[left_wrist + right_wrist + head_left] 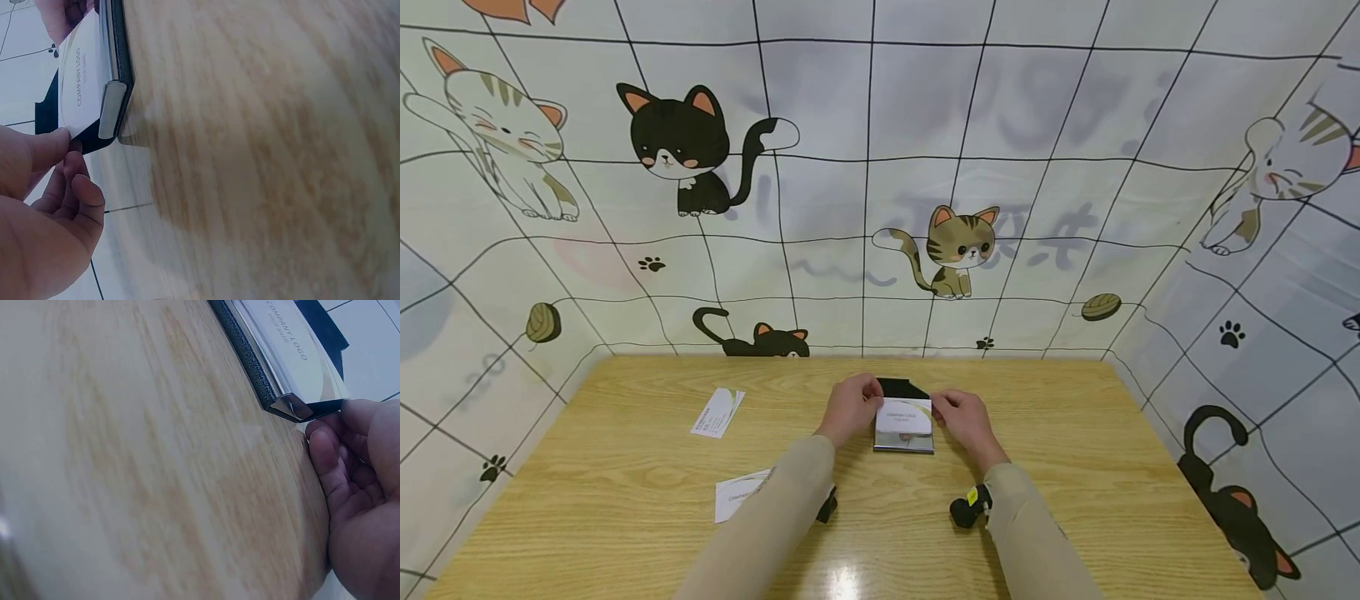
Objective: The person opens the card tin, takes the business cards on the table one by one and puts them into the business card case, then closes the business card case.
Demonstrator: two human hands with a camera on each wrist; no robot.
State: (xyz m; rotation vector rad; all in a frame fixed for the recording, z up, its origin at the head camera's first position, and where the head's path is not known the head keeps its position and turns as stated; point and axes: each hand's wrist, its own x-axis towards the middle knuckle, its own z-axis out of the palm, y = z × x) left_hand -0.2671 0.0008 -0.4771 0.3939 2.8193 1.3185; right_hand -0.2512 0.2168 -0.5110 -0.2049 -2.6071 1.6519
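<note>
A white business card [904, 415] printed "Company Logo" lies over an open card case [904, 447] with a metal tray and a dark cover. The case's black flap [898, 387] stands out behind the card. My left hand [852, 408] pinches the card's far left corner between thumb and forefinger, as the left wrist view shows. At the opposite corner my right hand [964, 417] pinches the card's edge, its fingertips [353, 412] close beside the case's end. The case rests on the wooden table, its silvery tray partly covered by the card.
Two more business cards lie on the table [1075, 467] to the left: one card [718, 413] further back, another card [737, 496] nearer, partly behind my left sleeve. A black wrist camera [967, 508] sits by my right sleeve. Cat-patterned cloth walls [820, 192] enclose the table's back and sides.
</note>
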